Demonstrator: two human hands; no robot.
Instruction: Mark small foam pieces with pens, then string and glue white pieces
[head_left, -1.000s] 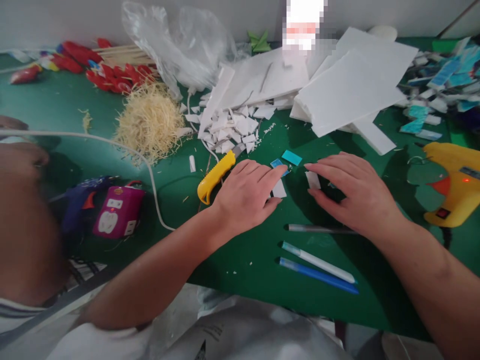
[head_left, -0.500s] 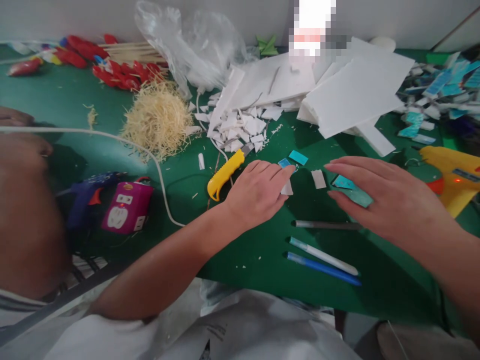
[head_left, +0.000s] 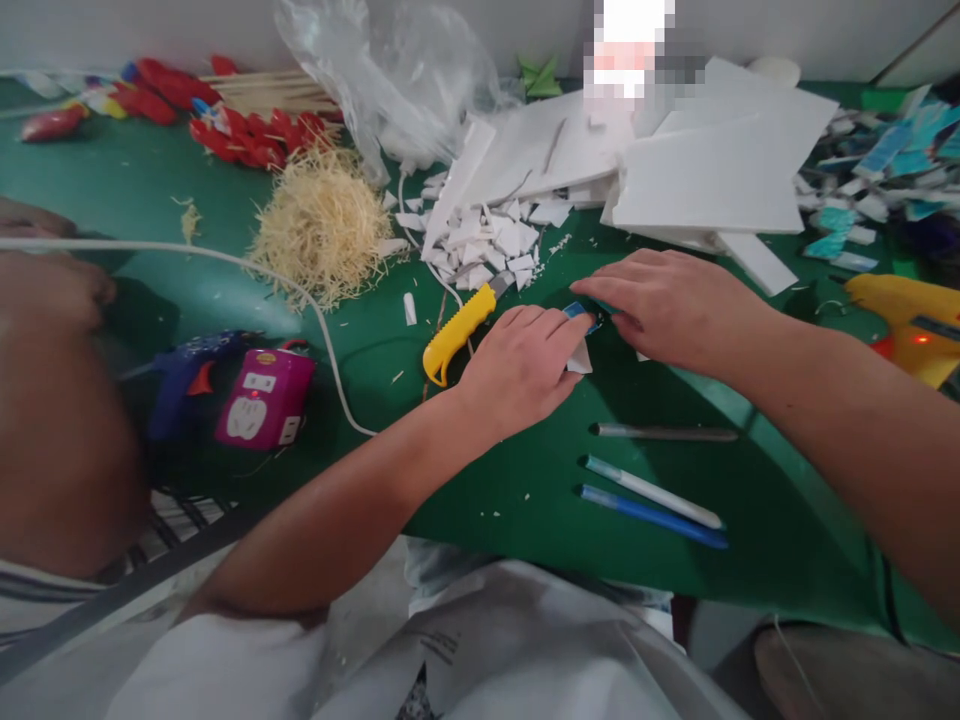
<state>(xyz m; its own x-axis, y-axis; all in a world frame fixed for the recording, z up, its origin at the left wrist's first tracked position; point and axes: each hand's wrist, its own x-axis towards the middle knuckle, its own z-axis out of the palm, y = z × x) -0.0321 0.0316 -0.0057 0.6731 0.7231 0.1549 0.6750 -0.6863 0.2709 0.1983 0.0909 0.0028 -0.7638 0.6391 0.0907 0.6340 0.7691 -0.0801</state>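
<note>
My left hand (head_left: 517, 365) rests low over the green table, its thumb and fingers closed on a small white foam piece (head_left: 579, 357). A small blue piece (head_left: 576, 311) shows at its index fingertip. My right hand (head_left: 652, 305) meets it from the right, thumb and fingers around a small teal piece (head_left: 602, 306), mostly covered by the fingers. Under the right hand, the edge of another white piece (head_left: 642, 356) peeks out. A yellow utility knife (head_left: 461, 330) lies just left of my left hand, blade toward the foam scraps (head_left: 491, 245).
White foam sheets (head_left: 705, 175) are stacked at the back. Three markers (head_left: 652, 515) lie in front. A yellow glue gun (head_left: 911, 325) stands right; a blue glue gun (head_left: 187, 375), pink power socket (head_left: 266, 395) and straw-coloured shreds (head_left: 322, 230) are left. Another person's arm (head_left: 64, 400) is at far left.
My right hand has moved left and slightly away from me, closing over the teal piece beside my left hand. My left hand keeps its place on the white piece.
</note>
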